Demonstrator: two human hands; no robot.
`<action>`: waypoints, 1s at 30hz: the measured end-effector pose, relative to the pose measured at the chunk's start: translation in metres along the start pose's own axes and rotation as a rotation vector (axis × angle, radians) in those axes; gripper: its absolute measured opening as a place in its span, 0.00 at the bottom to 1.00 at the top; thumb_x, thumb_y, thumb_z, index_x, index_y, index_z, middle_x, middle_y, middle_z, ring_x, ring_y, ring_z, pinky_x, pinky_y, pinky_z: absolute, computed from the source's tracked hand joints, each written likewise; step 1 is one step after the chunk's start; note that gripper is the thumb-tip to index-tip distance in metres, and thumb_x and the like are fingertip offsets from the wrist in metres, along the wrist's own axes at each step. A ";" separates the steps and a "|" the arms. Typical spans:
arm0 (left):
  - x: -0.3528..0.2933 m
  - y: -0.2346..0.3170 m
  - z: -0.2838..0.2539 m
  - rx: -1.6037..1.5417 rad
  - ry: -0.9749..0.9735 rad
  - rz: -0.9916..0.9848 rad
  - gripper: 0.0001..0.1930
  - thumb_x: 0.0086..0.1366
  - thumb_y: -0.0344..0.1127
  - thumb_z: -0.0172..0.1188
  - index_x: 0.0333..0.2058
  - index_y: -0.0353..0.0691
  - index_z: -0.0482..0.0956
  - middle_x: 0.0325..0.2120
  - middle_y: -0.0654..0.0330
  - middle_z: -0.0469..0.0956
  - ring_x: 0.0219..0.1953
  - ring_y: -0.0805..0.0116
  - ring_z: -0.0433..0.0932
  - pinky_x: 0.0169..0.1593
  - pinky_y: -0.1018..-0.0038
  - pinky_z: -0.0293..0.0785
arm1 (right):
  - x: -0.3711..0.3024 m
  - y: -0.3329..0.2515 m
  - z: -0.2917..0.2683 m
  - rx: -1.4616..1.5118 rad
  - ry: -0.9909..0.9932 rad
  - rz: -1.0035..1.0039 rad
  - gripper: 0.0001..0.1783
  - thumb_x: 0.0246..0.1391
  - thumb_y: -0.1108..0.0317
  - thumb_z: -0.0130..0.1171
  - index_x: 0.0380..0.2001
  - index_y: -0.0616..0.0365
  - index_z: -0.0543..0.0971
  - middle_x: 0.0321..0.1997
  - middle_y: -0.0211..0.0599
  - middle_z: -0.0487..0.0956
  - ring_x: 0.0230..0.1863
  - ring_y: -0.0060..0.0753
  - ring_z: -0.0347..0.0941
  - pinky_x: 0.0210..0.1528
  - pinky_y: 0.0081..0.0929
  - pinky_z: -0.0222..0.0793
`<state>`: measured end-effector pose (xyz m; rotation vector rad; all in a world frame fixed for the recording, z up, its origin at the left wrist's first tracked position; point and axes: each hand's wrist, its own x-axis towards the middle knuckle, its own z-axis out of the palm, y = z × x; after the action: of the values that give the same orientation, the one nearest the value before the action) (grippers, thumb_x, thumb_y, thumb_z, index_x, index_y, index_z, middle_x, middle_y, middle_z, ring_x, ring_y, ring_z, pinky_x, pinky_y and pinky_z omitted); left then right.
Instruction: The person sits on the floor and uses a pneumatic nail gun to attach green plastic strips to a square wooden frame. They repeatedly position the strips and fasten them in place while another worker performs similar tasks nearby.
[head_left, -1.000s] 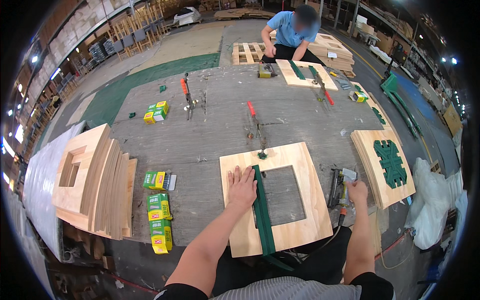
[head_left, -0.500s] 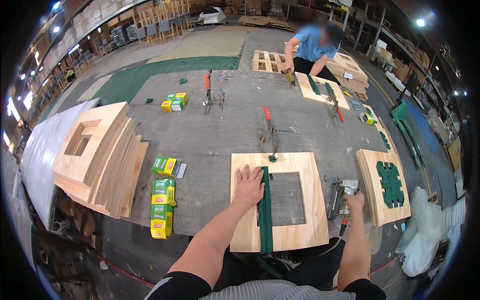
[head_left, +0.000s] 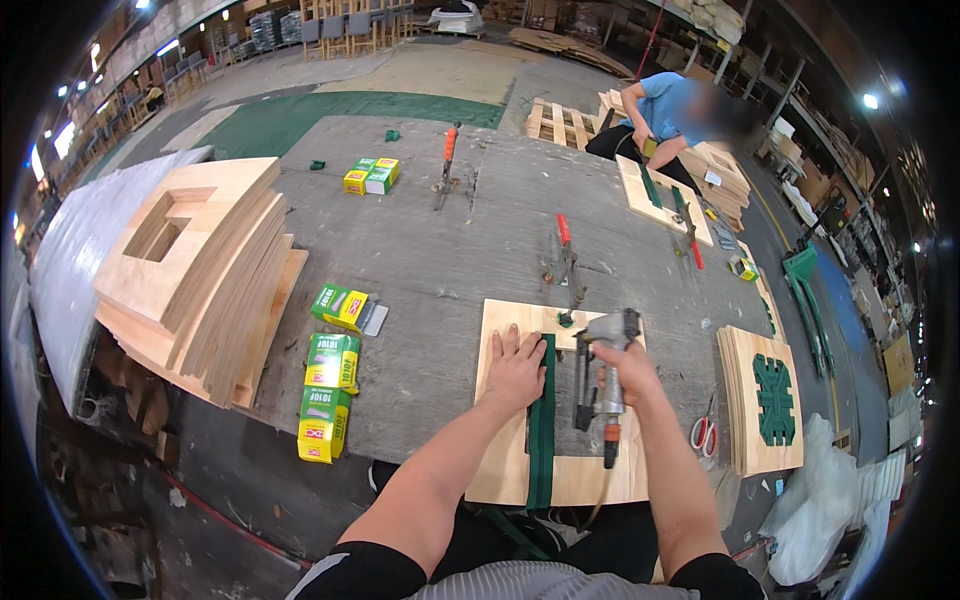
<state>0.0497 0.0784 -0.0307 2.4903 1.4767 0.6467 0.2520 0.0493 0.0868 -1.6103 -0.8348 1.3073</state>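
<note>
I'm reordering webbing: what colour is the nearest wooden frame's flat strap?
The long, flat strap is dark green, clearest in the head view.

Printed lettering (head_left: 329,352) on green-yellow boxes (head_left: 322,425)

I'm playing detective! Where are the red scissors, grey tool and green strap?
Red scissors (head_left: 704,430): head view, on the handles.
Grey tool (head_left: 607,329): head view, on its top part.
Green strap (head_left: 541,430): head view, on its middle.

grey worktable (head_left: 420,260) | at near edge, wooden frame (head_left: 580,476) | green-and-yellow boxes (head_left: 332,361) | red-handled clamps (head_left: 564,232) | red-handled scissors (head_left: 709,440)
</note>
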 end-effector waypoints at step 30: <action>0.001 -0.009 0.000 -0.101 0.012 -0.050 0.26 0.65 0.42 0.61 0.62 0.44 0.78 0.66 0.57 0.69 0.76 0.41 0.51 0.76 0.37 0.37 | 0.038 0.024 0.070 -0.230 -0.027 -0.041 0.12 0.60 0.69 0.67 0.42 0.59 0.75 0.27 0.30 0.77 0.17 0.22 0.69 0.16 0.26 0.66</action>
<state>0.0429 0.0834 -0.0339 2.3700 1.4677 0.7104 0.1914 0.0886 0.0454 -1.7461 -1.0617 1.2425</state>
